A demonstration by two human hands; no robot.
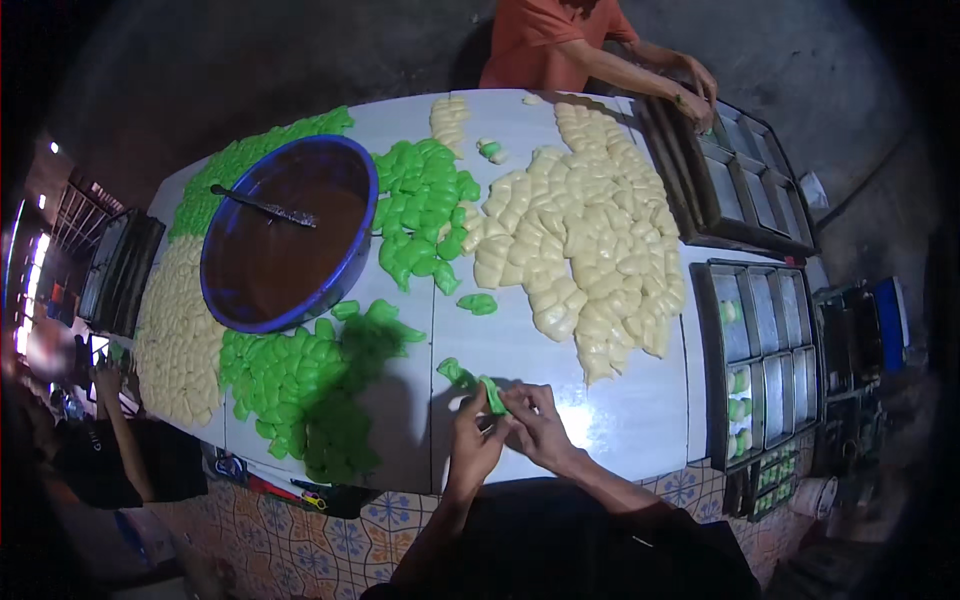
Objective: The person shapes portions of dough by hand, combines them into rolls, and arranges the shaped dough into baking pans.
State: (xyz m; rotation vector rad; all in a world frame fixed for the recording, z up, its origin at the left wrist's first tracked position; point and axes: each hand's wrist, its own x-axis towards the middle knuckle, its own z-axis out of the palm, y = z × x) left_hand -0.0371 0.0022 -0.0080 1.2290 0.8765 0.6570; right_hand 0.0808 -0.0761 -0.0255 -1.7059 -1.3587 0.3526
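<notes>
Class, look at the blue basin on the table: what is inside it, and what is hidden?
Inside the blue basin is a brown mass; a long utensil reaches in over the rim. The basin's bottom cannot be seen, because the brown mass covers it.

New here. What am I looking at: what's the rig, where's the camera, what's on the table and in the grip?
No machine: a person works with their bare left hand and right hand. The single picture comes from a wide fisheye camera on their head, looking down, so straight edges bend. On the table lie green dough-like pieces, cream ones, a blue tub of brown stuff, and sectioned metal tins. Both hands grip a green strip.
</notes>
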